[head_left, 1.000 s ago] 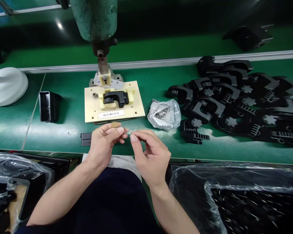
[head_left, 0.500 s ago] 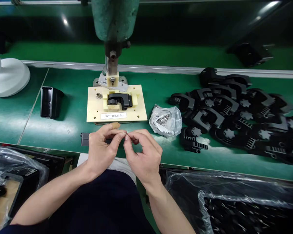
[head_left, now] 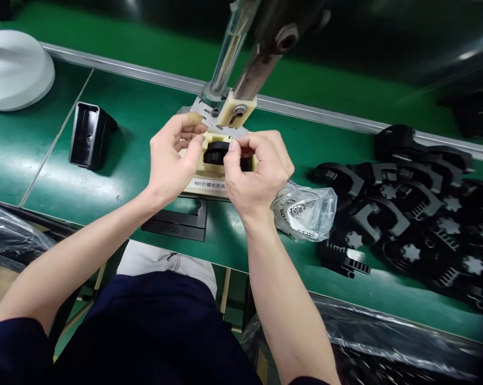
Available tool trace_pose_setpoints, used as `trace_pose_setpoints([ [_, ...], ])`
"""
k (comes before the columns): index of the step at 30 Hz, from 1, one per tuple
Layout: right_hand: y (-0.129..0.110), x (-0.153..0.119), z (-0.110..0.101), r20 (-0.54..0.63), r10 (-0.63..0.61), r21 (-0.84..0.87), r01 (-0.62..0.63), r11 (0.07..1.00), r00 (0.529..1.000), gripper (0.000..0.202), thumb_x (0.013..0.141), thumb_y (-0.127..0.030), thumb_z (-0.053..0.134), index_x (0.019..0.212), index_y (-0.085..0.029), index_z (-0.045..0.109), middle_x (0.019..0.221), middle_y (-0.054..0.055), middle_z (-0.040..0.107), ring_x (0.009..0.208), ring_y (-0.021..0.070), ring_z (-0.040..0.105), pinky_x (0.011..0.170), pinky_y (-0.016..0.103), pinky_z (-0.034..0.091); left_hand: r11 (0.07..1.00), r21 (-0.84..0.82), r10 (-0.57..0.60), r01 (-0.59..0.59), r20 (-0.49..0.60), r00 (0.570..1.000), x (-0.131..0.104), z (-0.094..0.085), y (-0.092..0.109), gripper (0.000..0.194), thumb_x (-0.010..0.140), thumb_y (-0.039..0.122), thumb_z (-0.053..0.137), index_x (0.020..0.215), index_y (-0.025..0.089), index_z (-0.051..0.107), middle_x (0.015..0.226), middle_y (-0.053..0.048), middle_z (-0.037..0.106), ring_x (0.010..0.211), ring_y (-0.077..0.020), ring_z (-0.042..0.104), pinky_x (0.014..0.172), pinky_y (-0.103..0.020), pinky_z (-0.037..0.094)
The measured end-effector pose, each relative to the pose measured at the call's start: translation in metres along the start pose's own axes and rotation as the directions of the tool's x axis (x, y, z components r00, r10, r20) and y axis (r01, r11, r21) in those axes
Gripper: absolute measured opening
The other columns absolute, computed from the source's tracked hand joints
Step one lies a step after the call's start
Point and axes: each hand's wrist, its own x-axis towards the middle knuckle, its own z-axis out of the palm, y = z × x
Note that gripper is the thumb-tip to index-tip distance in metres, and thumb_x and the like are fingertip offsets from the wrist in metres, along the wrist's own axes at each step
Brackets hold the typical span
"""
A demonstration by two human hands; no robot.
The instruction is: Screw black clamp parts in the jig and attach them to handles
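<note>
My left hand (head_left: 176, 160) is at the left side of the pale yellow fixture (head_left: 201, 172), its thumb and fingers curled together; whatever they hold is hidden. A tan covering wraps one of its fingertips. My right hand (head_left: 259, 168) pinches thumb against forefinger directly over the black curved part (head_left: 216, 153) seated in the fixture. Anything in that pinch is too small to name. Both hands hide much of the fixture and part. Just above them stands the press's metal shaft with a cream block (head_left: 237, 110) at its lower end.
A clear bag of small metal pieces (head_left: 301, 211) lies beside my right wrist. Many black clamp-shaped parts (head_left: 389, 214) cover the right of the bench. A black rectangular frame (head_left: 177, 227) lies near the front edge. At left stand a hollow black housing (head_left: 89, 136) and a white round base (head_left: 18, 69).
Both hands have moved forward from the bench's front edge to the fixture and drawn apart from each other. The view has tilted and come nearer the press, uncovering the black frame.
</note>
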Motion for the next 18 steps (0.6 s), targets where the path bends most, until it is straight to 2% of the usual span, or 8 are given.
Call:
trace_pose_setpoints([
  [4, 0.0, 0.001, 0.013, -0.031, 0.02, -0.069, -0.022, 0.997, 0.999, 0.02, 0.092, -0.024, 0.048, 0.076, -0.019, 0.058, 0.077, 0.003, 0.06, 0.079, 0.0177, 0.06, 0.078, 0.038, 0.049, 0.999, 0.003, 0.045, -0.046, 0.094, 0.995, 0.016, 0.006, -0.017, 0.023, 0.082, 0.026, 0.062, 0.104, 0.022, 0.059, 0.104, -0.005, 0.065, 0.103, -0.0224, 0.065, 0.085, -0.038, 0.056],
  [8, -0.002, 0.001, 0.021, -0.119, -0.01, -0.144, -0.008, 0.99, 0.993, 0.02, 0.093, -0.024, 0.049, 0.076, -0.019, 0.059, 0.074, 0.003, 0.06, 0.074, 0.0162, 0.061, 0.073, 0.035, 0.049, 0.998, -0.065, 0.016, -0.005, 0.173, 0.985, 0.022, 0.008, -0.02, 0.033, 0.079, 0.03, 0.068, 0.11, 0.024, 0.059, 0.107, -0.005, 0.064, 0.102, -0.0225, 0.065, 0.086, -0.039, 0.055],
  [12, -0.002, 0.002, 0.024, -0.156, -0.022, -0.175, -0.006, 0.985, 0.987, 0.02, 0.094, -0.024, 0.048, 0.078, -0.02, 0.059, 0.074, 0.003, 0.06, 0.071, 0.015, 0.061, 0.069, 0.033, 0.049, 0.996, -0.092, -0.004, 0.023, 0.202, 0.979, 0.025, 0.005, -0.021, 0.041, 0.075, 0.029, 0.073, 0.113, 0.024, 0.058, 0.108, -0.004, 0.065, 0.099, -0.0223, 0.066, 0.085, -0.041, 0.054],
  [18, -0.004, 0.0, 0.029, -0.2, -0.011, -0.175, -0.024, 0.984, 0.98, 0.022, 0.095, -0.026, 0.047, 0.078, -0.02, 0.058, 0.073, 0.003, 0.06, 0.072, 0.0158, 0.062, 0.072, 0.034, 0.05, 0.995, -0.102, 0.041, -0.018, 0.224, 0.974, 0.028, 0.009, -0.019, 0.05, 0.072, 0.022, 0.072, 0.119, 0.026, 0.056, 0.101, -0.003, 0.065, 0.098, -0.0208, 0.066, 0.084, -0.036, 0.055],
])
